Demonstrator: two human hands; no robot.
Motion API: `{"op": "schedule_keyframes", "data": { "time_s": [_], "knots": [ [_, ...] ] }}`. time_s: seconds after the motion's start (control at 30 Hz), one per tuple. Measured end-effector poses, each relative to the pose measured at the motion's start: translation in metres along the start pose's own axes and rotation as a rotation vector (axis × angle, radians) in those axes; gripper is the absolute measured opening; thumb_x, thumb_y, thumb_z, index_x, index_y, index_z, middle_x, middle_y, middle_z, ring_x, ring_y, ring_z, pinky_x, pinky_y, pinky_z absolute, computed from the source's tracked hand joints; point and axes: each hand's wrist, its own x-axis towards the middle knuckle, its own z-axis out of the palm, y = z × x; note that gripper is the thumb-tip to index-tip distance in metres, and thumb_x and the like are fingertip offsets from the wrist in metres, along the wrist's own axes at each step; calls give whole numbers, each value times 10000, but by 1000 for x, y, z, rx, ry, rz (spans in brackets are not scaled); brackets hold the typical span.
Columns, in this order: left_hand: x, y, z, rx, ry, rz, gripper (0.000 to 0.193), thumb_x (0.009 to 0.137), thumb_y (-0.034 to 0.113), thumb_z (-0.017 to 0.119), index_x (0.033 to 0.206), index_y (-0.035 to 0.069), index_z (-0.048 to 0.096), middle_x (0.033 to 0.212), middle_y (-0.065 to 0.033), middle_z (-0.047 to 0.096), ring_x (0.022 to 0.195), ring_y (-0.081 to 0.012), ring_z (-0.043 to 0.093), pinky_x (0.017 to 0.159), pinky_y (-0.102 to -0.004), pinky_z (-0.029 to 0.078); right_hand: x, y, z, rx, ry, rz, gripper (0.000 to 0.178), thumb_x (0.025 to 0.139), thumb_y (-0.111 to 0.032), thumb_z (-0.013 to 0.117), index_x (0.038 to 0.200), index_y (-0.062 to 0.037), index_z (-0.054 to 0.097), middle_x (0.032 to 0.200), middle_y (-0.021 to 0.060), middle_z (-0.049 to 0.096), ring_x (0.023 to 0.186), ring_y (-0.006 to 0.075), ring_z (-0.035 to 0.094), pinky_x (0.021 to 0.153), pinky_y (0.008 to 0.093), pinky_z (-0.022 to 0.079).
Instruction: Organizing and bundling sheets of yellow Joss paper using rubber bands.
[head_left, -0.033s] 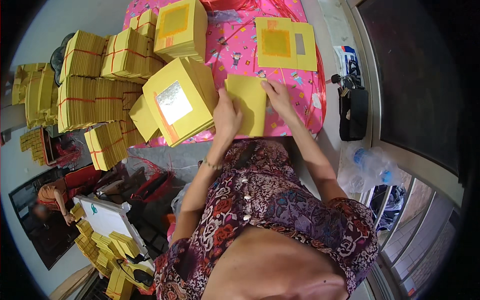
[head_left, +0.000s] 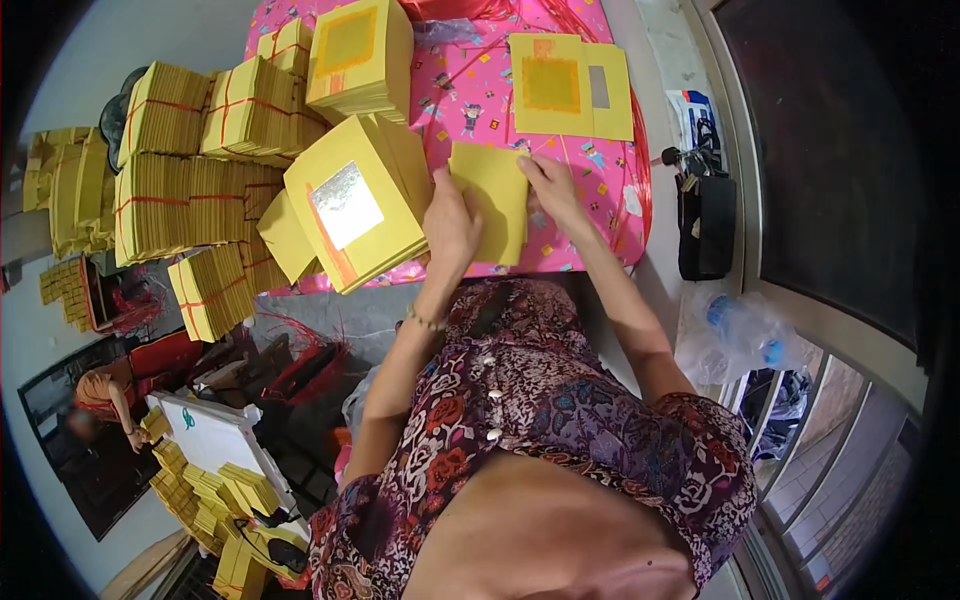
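Observation:
Between my hands is a folded stack of yellow paper, held over the near edge of the pink table. My left hand grips its left edge, the thumb along the side. On the upper right edge, my right hand pinches the paper between thumb and fingers. Close by my left hand lies a pile of yellow sheets, its top sheet bearing a silver square and an orange strip. Beyond my right hand rest two flat yellow sheets, one with a gold square framed in orange.
A taller yellow stack and several bundles tied with red string crowd the left. Red string hangs at the table's right edge. A black box sits by the window. Another person is at the far lower left.
The yellow paper has shifted slightly up and to the left, and its lower edge sits a little higher. My hands have moved slightly with it, both still gripping.

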Motion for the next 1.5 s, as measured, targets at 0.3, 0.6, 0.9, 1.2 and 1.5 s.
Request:
{"op": "schedule_keyframes", "data": {
  "time_s": [0.3, 0.6, 0.9, 1.2, 1.5],
  "knots": [
    [35, -37, 46, 137, 188, 66, 343, 815, 78, 564, 1085, -13, 373, 959, -273, 570, 805, -464, 596, 681, -507, 487, 48, 46, 12, -484, -1, -216, 464, 806, -296, 670, 1136, -8, 518, 913, 165, 660, 808, 298, 660, 692, 396, 517],
    [50, -100, 96, -189, 50, -50, 366, 827, 6, 525, 1165, -15, 385, 959, -266, 565, 898, -403, 596, 758, -453, 468, 47, 62, 17, -749, 98, -215, 451, 805, -273, 673, 1095, 9, 475, 929, 225, 631, 834, 373, 633, 719, 451, 492],
    [51, -122, 109, -301, 81, 14, 401, 864, 37, 522, 1239, -26, 396, 1053, -234, 544, 1000, -329, 555, 841, -406, 452, -6, 63, 30, -1043, 61, -546, 916, 740, -289, 729, 1430, 12, 207, 1479, 252, 161, 1379, 427, 156, 1082, 505, 266],
    [35, -125, 126, 102, 407, -23, 501, 874, 329, 569, 1204, -26, 441, 1043, -320, 566, 946, -445, 582, 823, -501, 461, 1, 89, 22, -1064, -63, -458, 978, 755, -316, 717, 1462, 7, 123, 1524, 240, 10, 1415, 415, 39, 1122, 528, 177],
    [41, -114, 106, -99, -115, -380, 588, 881, 308, 571, 1289, -75, 391, 1131, -247, 585, 1080, -323, 580, 910, -402, 453, 13, 104, 18, -813, -137, -538, 969, 761, -225, 722, 1461, 17, 98, 1523, 247, -14, 1417, 409, 24, 1143, 471, 155]
  ]
}}
